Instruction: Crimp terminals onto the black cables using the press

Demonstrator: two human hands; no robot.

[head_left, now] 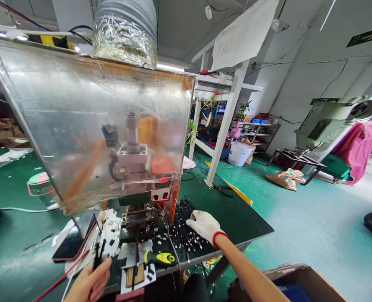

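My left hand (89, 279), bare, is at the bottom left and pinches short black wires (97, 256) upright. My right hand (204, 226), in a white glove with a red cuff, lies on a heap of black wires with pale tips (182, 224); I cannot tell if its fingers close on any. Between my hands lies a screwdriver with a yellow and green handle (160, 259) on a sheet of paper. Behind it stands a small press machine (132, 144) inside a transparent plastic cover (47, 121).
The dark green workbench (236, 220) carries white scraps (110, 239) and a phone (74, 239). A red wire (63, 272) runs past my left hand. A cardboard box (299, 285) sits at the bottom right, and a silver foil duct (126, 33) rises above the cover.
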